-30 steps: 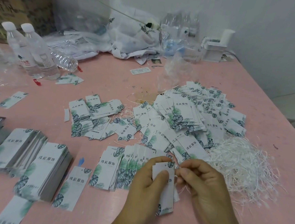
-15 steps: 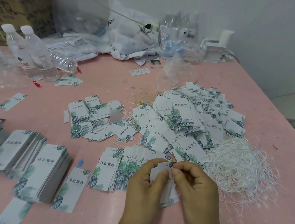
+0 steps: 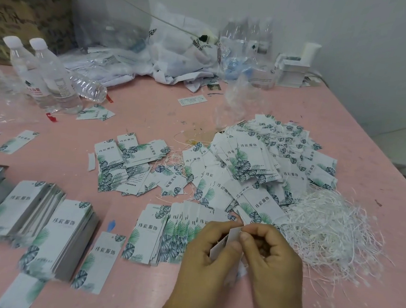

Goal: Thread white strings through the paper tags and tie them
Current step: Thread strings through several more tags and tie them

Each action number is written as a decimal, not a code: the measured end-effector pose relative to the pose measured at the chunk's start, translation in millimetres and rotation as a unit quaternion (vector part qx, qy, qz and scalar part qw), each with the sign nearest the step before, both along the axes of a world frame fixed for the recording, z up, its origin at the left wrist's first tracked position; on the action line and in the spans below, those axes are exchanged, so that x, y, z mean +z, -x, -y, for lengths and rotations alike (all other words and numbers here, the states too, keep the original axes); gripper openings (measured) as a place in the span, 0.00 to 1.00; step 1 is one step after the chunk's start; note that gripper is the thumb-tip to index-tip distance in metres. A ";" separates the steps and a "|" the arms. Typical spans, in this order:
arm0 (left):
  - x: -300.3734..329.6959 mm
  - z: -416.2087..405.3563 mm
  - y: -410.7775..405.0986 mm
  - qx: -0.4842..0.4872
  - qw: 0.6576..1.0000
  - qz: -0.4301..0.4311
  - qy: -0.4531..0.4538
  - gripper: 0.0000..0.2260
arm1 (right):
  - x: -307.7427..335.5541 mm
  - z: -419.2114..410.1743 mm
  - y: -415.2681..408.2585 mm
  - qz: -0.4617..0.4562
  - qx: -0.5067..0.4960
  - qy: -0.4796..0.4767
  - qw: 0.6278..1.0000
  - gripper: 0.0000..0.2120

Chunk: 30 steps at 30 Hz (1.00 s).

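Left hand (image 3: 208,260): fingers curled, gripping tag (image 3: 226,240). Right hand (image 3: 267,260): fingertips pinched at tag's top edge, possibly on a string. String heap (image 3: 327,231) just right.

Table (image 3: 151,115) was pale pink, flecked with small dark and blue marks. Paper tags (image 3: 245,162) were white, printed with green fern fronds, dark teal-grey leaves and black characters. Strings (image 3: 333,229) lay in a plain white heap. Water bottles (image 3: 44,76) were clear with white caps and red-and-white labels. Wall (image 3: 331,22) was off-white.
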State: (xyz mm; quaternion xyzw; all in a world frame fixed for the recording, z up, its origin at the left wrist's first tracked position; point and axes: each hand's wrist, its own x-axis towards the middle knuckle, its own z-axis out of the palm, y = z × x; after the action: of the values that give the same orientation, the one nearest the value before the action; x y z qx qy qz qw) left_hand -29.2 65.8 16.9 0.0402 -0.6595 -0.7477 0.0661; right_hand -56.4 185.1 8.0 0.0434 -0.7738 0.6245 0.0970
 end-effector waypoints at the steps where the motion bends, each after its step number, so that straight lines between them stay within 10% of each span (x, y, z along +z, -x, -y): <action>1: -0.1 1.2 0.8 -0.015 1.000 0.011 -0.016 0.12 | 0.3 -0.6 0.3 -0.001 0.001 0.005 1.000 0.16; 8: -2.8 12.1 9.3 -0.053 0.981 0.095 -0.158 0.15 | 5.0 -4.7 1.5 0.045 0.043 0.039 0.997 0.14; 30: -4.0 14.5 5.6 -0.017 0.997 0.031 -0.062 0.03 | 13.6 -9.3 7.2 0.112 0.131 0.079 0.982 0.11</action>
State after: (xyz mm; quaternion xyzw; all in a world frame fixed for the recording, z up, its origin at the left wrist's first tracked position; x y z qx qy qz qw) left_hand -34.8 51.3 12.9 0.0556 -0.6145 -0.7863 0.0302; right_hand -63.6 194.4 21.6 0.0664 -0.7157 0.6918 -0.0693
